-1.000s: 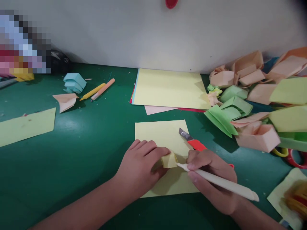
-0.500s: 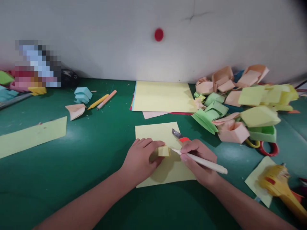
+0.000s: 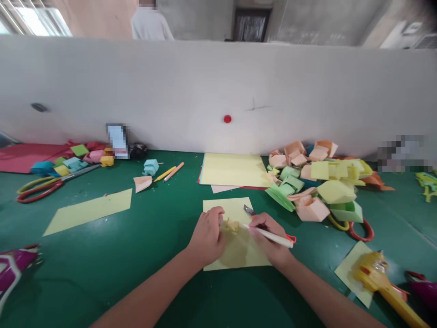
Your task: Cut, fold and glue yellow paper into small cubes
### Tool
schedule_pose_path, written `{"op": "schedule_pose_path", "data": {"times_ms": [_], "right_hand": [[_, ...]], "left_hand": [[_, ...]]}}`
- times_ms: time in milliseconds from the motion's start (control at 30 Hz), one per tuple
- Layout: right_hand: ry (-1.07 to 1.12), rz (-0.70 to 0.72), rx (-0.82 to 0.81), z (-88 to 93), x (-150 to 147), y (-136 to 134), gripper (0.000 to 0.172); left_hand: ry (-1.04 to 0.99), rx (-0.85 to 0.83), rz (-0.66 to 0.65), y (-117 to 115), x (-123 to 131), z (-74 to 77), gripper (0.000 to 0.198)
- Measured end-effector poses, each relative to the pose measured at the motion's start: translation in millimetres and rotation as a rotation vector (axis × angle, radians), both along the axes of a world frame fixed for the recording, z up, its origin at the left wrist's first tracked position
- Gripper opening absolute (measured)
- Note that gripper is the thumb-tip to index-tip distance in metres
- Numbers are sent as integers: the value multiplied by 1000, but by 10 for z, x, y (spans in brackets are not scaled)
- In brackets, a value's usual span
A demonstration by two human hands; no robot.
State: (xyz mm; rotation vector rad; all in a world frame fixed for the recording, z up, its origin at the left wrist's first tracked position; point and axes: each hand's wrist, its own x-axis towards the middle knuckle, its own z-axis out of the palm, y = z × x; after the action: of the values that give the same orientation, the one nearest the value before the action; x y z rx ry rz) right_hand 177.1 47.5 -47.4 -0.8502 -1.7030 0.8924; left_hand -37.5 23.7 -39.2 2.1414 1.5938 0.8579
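My left hand (image 3: 206,237) is closed on a small folded yellow paper piece (image 3: 232,225), pressing it onto a yellow sheet (image 3: 232,255) on the green table. My right hand (image 3: 269,239) grips a white stick-shaped tool (image 3: 273,237), and the tool's tip touches the folded piece. Just behind my right hand lies a red utility knife (image 3: 251,212) with its blade out, partly hidden by the fingers.
A heap of folded paper boxes (image 3: 314,184) lies right of the sheet, a paper stack (image 3: 234,171) behind it. A yellow glue gun (image 3: 382,278) sits at right, scissors (image 3: 44,187) and a yellow strip (image 3: 90,210) at left. A person (image 3: 150,23) stands beyond the white partition.
The view has tilted up and pulled back, showing the partition top and more table. Both hands stay on the folded piece and tool, which now look smaller.
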Motion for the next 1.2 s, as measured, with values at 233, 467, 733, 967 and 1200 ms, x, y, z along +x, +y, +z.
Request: {"op": "schedule_pose_path", "data": {"times_ms": [233,467,733,967,1200], "right_hand": [[22,12,21,47,-31,-17,19],[35,-3,-19,64,-18,-8,26],[45,78,-145,69,-14,56,27],[24,166,-222,83,-6,120,26],[-17,209,-248,123,27,143,19]], "left_hand": [[-31,-3,96,-153,-81,99,19],[-68,-43,81,-226,-63,132,26],[-36,-86,34,-117,-48,153,41],[93,-149,-39,115,78,145,55],[156,-136,-74,140,85,88,26]]}}
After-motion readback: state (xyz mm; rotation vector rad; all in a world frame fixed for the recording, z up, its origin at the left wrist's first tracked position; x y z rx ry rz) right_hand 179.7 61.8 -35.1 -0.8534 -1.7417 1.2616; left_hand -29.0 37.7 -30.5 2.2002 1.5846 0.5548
